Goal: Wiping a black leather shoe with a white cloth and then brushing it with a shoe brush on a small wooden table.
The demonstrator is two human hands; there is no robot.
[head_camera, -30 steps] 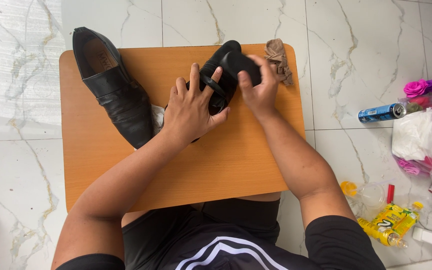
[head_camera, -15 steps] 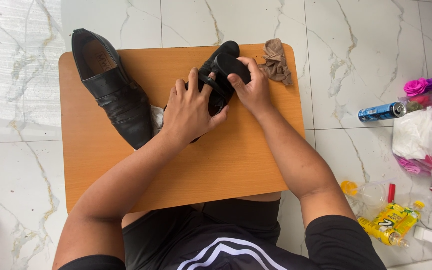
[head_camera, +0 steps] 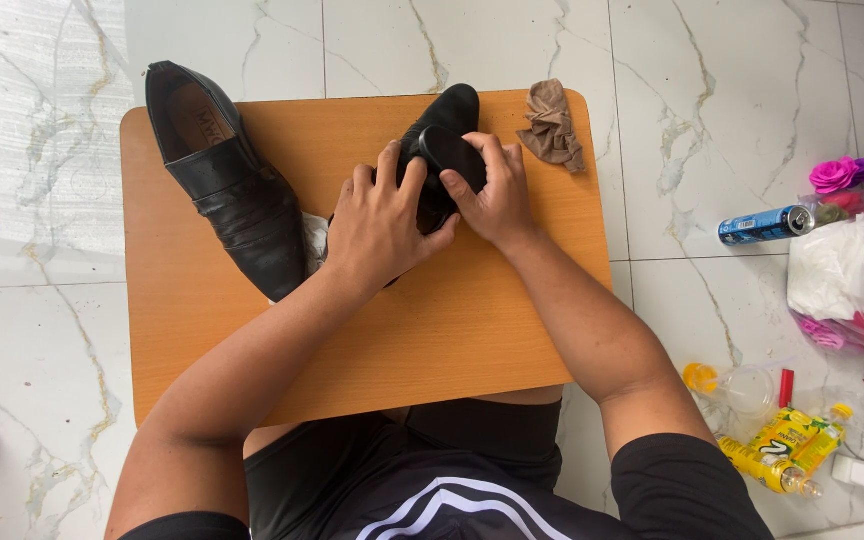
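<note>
left hand (head_camera: 380, 222) clamped on a black shoe (head_camera: 449, 110) mid-worktop (head_camera: 452, 330), right hand (head_camera: 492, 195) gripping a black brush (head_camera: 452, 155) against it, second shoe (head_camera: 227, 185) near the left edge, brown rag (head_camera: 553, 128) at the far right corner

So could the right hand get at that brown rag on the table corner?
Probably yes: the brown rag lies just beyond the right hand with bare table between, though that hand holds a black brush.
</note>
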